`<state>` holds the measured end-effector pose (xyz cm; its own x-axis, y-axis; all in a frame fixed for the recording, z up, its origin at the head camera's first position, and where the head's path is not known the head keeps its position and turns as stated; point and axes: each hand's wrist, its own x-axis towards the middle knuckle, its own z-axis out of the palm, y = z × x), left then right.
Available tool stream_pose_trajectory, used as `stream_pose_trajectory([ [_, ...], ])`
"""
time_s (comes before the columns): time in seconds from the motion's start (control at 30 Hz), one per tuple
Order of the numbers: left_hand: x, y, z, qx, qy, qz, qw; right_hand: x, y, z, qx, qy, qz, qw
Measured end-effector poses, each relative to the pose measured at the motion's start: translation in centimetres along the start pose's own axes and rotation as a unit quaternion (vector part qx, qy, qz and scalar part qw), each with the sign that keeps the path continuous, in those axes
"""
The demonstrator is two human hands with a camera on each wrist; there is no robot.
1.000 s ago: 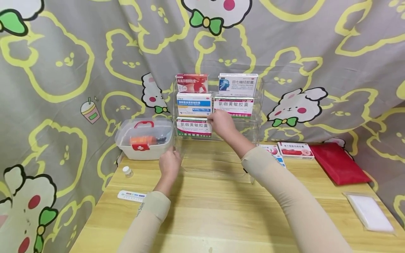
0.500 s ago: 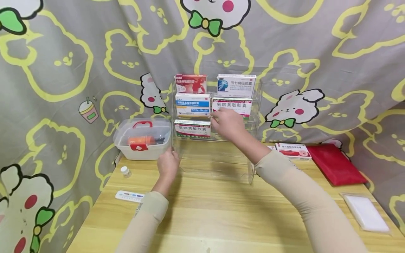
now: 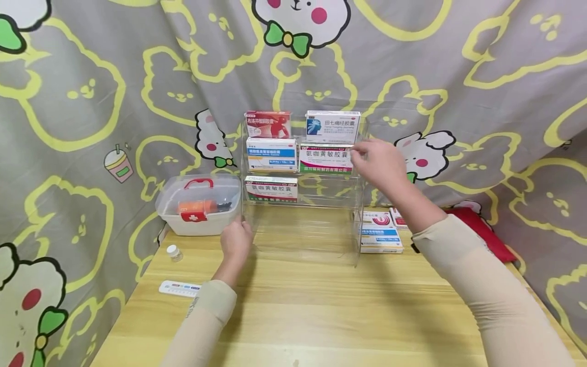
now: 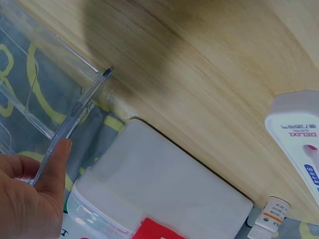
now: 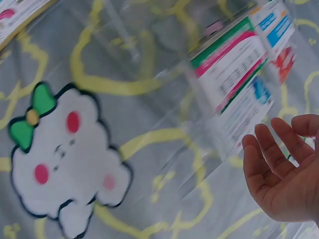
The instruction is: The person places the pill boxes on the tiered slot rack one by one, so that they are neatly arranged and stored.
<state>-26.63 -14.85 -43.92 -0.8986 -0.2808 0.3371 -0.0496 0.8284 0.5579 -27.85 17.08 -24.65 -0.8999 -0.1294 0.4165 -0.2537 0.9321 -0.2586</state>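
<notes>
A clear stepped display rack (image 3: 359, 232) stands on the table with medicine boxes on its tiers. My left hand (image 3: 237, 241) grips the rack's left side panel (image 4: 75, 112) between thumb and fingers. My right hand (image 3: 381, 165) is by the right end of a white, pink and green capsule box (image 3: 326, 159) on the second tier. In the right wrist view its fingers are loosely bent and hold nothing, apart from that box. Left of it sits a blue-and-white box (image 3: 271, 155). A red box (image 3: 269, 126) and a white box (image 3: 332, 127) stand on top, and another green-edged box (image 3: 271, 189) below.
A lidded first-aid case (image 3: 202, 219) stands left of the rack, near a small white-capped bottle (image 3: 174, 253) and a flat white printed item (image 3: 179, 288). Several medicine boxes (image 3: 380, 237) and a red pouch (image 3: 502, 250) lie right. A patterned curtain (image 3: 183, 66) hangs behind.
My right hand has moved right, from the left end of the second-tier green-and-pink box to its right end. My left hand keeps its grip on the rack. The head view has shifted slightly.
</notes>
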Motion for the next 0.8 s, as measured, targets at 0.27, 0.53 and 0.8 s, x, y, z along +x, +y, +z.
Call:
stream_pose_trajectory([
  [0.27, 0.1, -0.2, 0.3, 0.003, 0.001, 0.003, 1.0, -1.8, 4.0, 0.1, 0.03, -0.047, 0.061, 0.997],
  [0.53, -0.1, -0.3, 0.2, 0.0, 0.005, 0.007, 1.0, -3.2, 6.9, 1.7, 0.027, -0.081, 0.089, 0.992],
  [0.8, -0.2, -0.1, -0.1, 0.004, 0.008, 0.012, 0.9999, -4.8, 10.3, 3.3, 0.009, -0.135, 0.117, 0.984],
])
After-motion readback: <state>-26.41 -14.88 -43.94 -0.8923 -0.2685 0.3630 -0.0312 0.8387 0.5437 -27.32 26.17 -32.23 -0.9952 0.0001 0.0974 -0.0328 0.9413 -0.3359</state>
